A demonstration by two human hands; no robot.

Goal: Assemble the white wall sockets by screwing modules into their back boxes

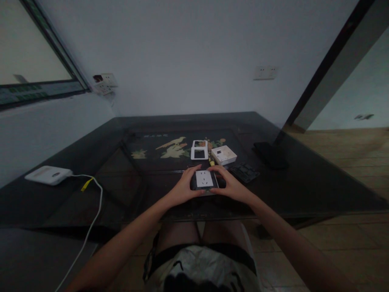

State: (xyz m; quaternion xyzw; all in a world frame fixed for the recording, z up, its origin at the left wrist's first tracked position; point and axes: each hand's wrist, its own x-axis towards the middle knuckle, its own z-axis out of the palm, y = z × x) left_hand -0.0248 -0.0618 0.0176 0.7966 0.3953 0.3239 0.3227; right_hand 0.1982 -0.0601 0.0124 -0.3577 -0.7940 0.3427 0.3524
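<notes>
A wall socket (204, 178) with a white face and a dark surround lies between my two hands near the table's front edge. My left hand (185, 185) grips its left side, thumb at the near edge and fingers at the far edge. In the same way my right hand (231, 184) holds the right side. Just beyond the hands is a white frame (199, 156) with two openings. To its right sits a white square box (224, 154). A yellow-handled tool (212, 161), partly hidden, lies between them. Dark flat parts (244, 172) rest right of my right hand.
The dark table (170, 202) has a bird-and-flower picture inlaid. A black flat object (270, 155) lies at the right. On the left is a white device (48, 174) with a white cable (101, 198) running off the front edge. Sockets (266, 73) are fixed to the wall behind.
</notes>
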